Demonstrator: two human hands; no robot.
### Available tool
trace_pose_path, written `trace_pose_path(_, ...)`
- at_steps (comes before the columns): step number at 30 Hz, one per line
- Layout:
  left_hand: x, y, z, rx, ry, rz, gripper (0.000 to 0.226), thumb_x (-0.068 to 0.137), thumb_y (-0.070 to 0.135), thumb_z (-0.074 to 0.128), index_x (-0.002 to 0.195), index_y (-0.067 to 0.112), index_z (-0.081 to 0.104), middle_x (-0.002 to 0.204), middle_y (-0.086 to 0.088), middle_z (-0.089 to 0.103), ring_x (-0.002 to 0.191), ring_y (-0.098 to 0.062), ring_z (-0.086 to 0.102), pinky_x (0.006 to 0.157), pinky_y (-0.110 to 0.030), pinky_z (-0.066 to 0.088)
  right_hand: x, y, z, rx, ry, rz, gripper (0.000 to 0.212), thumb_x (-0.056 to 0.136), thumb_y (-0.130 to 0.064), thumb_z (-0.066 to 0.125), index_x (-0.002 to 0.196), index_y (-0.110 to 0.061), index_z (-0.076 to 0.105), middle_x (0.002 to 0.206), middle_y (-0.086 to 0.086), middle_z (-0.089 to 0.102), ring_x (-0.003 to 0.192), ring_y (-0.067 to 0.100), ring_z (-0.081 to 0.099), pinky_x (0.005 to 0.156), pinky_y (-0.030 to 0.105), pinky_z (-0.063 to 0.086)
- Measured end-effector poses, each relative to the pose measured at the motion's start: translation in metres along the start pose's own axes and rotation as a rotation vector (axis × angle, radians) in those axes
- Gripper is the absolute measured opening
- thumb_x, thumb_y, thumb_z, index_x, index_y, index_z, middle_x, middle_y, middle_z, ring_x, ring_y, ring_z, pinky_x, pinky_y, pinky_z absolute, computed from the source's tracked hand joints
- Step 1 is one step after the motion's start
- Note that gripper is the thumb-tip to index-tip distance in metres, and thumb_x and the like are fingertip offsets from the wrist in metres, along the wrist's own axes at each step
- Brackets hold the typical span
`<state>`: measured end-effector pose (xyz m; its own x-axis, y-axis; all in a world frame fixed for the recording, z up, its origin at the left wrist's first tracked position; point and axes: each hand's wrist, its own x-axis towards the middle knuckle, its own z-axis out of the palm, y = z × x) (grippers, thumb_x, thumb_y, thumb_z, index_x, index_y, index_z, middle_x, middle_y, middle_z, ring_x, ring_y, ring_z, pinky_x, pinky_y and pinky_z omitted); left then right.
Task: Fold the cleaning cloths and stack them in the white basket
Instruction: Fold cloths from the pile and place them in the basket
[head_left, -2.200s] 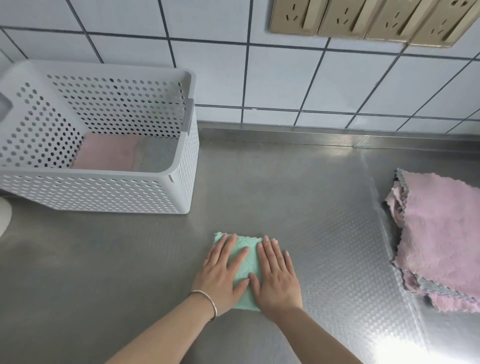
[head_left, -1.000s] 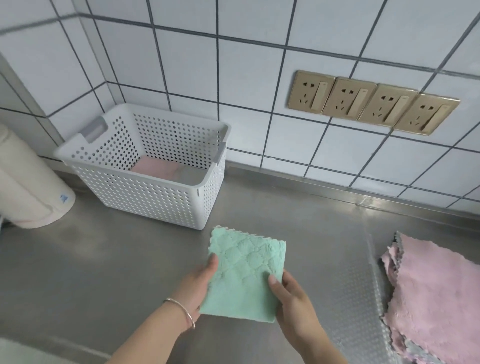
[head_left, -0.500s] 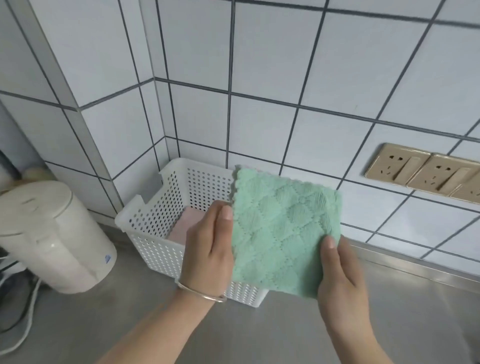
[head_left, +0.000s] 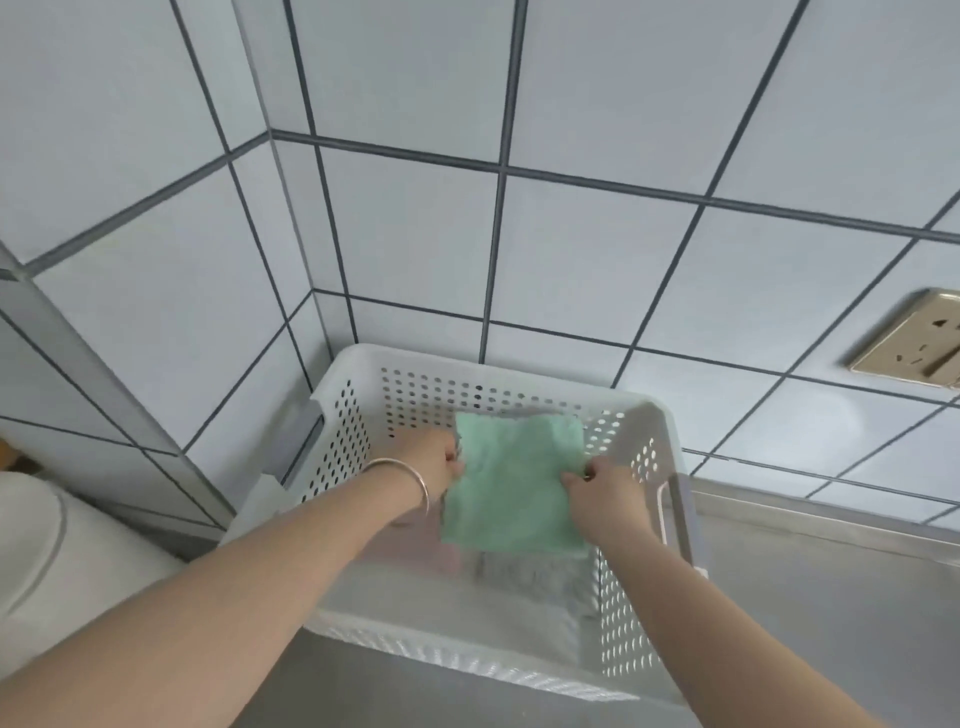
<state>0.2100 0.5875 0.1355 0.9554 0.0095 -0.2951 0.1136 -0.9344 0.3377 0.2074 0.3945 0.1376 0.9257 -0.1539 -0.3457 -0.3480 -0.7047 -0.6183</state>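
1. Two hands now hold the folded green cloth (head_left: 514, 488) inside the white basket (head_left: 670, 431); half a second ago they held it up in the air in front of the basket, and a second ago it was over the steel counter (head_left: 831, 597).
2. The left hand (head_left: 436, 462) pinches the cloth's left edge, fingers curled round it; the right hand (head_left: 597, 493) pinches the right edge in the same way. Neither has let go.
3. The cloth lies roughly flat between the hands, towards the basket's back wall, above a pink cloth (head_left: 415, 540) and a grey cloth (head_left: 524, 577) already on the basket floor. Motion blur hides whether it touches them yet.
4. The basket stands at the counter's back left corner, against the tiled wall (head_left: 571, 260).
5. My reading: the fold of this cloth is finished and the step in hand is setting it on the stack. What remains is to lower it square on the cloths beneath and release both edges together, lest the fold spring open.
6. A pale appliance (head_left: 52, 561) stands just left of the basket.
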Motion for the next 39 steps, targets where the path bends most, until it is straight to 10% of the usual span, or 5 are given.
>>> trace_pose_path(10,0.067,0.006,0.062,0.028,-0.371,-0.142,0.033,0.088,0.032,0.059,0.111,0.010,0.064,0.116,-0.007,0.064,0.107,-0.025,0.060,0.084,-0.030,0.047,0.039,0.020,0.037,-0.819,-0.165,0.095,0.033,0.088,0.000,0.042,0.115,-0.004,0.060,0.117,0.011,0.061,0.108,0.030,0.060,0.074,0.034,0.049)
trace_pose_path(20,0.084,0.006,0.091,-0.032,-0.453,-0.142,0.040,0.089,0.029,0.060,0.121,0.008,0.052,0.113,-0.005,0.061,0.104,-0.021,0.059,0.084,-0.025,0.044,0.074,0.029,0.056,-0.970,-0.279,0.166,0.041,0.090,-0.002,0.043,0.129,-0.008,0.052,0.132,0.010,0.052,0.120,0.030,0.052,0.084,0.035,0.050)
trace_pose_path(25,0.089,0.003,0.079,-0.075,-0.553,-0.180,0.026,0.087,0.036,0.060,0.098,0.013,0.067,0.074,0.004,0.064,0.065,-0.011,0.061,0.061,-0.023,0.049,0.074,0.021,0.050,-1.066,-0.282,0.106,0.034,0.087,-0.002,0.048,0.119,-0.009,0.059,0.122,0.003,0.058,0.108,0.024,0.061,0.064,0.030,0.044)
trace_pose_path(31,0.075,0.009,0.093,-0.020,-0.495,-0.076,0.041,0.095,0.030,0.050,0.121,-0.001,0.056,0.117,-0.012,0.064,0.110,-0.025,0.059,0.089,-0.027,0.043,0.074,0.028,0.057,-1.103,-0.298,0.148,0.037,0.090,-0.004,0.047,0.125,-0.009,0.054,0.127,0.004,0.056,0.112,0.024,0.058,0.068,0.030,0.046)
trace_pose_path(39,0.075,0.003,0.105,0.005,-0.395,-0.042,0.034,0.090,0.030,0.058,0.111,0.004,0.061,0.112,-0.012,0.065,0.106,-0.025,0.059,0.088,-0.030,0.046,0.078,0.035,0.066,-1.004,-0.284,0.206,0.038,0.092,-0.002,0.043,0.129,-0.006,0.052,0.132,0.012,0.052,0.117,0.030,0.054,0.083,0.037,0.052)
